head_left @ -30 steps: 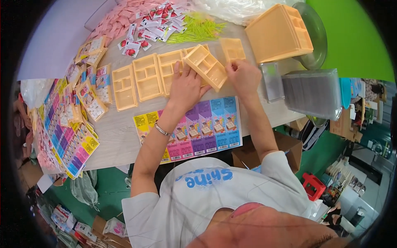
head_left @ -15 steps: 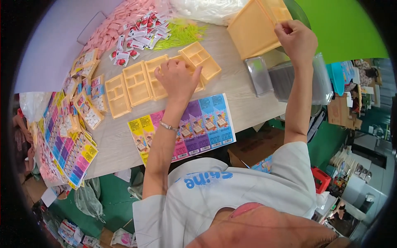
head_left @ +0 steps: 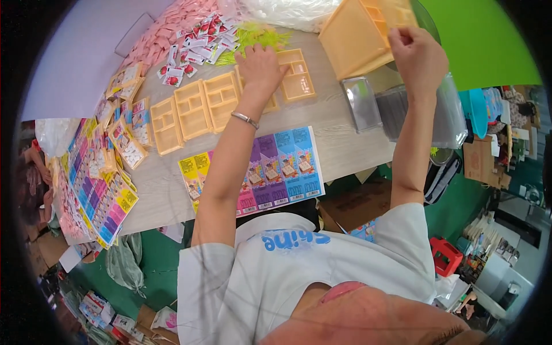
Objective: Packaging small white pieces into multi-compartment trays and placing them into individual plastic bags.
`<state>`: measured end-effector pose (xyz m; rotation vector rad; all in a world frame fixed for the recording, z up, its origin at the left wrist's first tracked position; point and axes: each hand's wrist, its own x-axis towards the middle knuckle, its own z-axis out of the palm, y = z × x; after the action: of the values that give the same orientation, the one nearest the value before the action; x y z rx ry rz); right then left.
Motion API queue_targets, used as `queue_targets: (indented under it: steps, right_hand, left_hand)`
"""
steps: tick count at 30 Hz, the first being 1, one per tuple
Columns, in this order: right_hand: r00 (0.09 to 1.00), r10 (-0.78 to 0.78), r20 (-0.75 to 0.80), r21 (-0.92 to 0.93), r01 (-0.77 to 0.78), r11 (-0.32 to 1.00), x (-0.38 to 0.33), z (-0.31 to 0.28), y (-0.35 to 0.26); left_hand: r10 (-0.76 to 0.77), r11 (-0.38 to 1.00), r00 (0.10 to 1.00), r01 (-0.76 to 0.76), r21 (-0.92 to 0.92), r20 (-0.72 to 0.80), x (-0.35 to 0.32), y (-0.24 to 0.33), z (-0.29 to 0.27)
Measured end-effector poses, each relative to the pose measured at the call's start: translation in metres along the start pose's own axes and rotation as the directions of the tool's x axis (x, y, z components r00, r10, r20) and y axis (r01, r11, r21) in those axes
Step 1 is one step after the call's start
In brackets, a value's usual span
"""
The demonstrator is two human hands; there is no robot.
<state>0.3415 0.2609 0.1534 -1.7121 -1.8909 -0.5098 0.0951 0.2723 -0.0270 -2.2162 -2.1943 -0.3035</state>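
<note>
Several shallow pale-yellow compartment trays (head_left: 193, 118) stand in a row across the table. My left hand (head_left: 261, 72) reaches over the right part of the row, fingers apart, covering much of one tray; whether the fingertips touch it I cannot tell. To its right lies another compartment tray (head_left: 297, 77), slightly turned. At the far right my right hand (head_left: 418, 60) is closed at the edge of a blurred yellow tray (head_left: 398, 14). That tray is beside a large stack of yellow trays (head_left: 353, 43). Printed colourful card sheets (head_left: 282, 169) lie in front of the row.
Strawberry-printed sachets (head_left: 198, 43), pink packets (head_left: 167, 34) and thin green sticks (head_left: 259, 37) are heaped at the back. Filled trays (head_left: 127, 144) and more printed sheets (head_left: 98, 190) lie at the left. Clear plastic covers (head_left: 422, 118) are piled below my right hand.
My left hand has moved away from me and slightly right. The rightmost tray in the row has straightened and shifted. At my right hand, a tray now appears blurred, apart from the stack.
</note>
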Motion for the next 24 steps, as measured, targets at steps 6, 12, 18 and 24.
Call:
queue_targets:
  steps: [6,12,18,24]
  right_hand:
    - [0.983,-0.185,-0.016,0.032,0.185,0.982,0.002,0.014,0.010]
    - [0.984,-0.159,0.080,0.630,0.074,0.773,-0.070,0.015,-0.051]
    - [0.852,-0.093,0.515,0.248,-0.044,0.968,-0.155,0.117,-0.102]
    - [0.920,0.053,0.389,0.419,-0.227,0.879,-0.150,0.111,-0.087]
  left_hand:
    - [0.081,0.994,0.995,-0.084,-0.069,-0.053,-0.009,0.004,0.009]
    - [0.048,0.951,0.947,-0.140,-0.274,-0.317,-0.050,-0.035,0.018]
    - [0.180,0.962,0.949,-0.225,-0.158,-0.257,-0.092,-0.036,0.023]
    - [0.085,0.850,0.960,-0.209,-0.484,-0.265,-0.092,-0.029,-0.011]
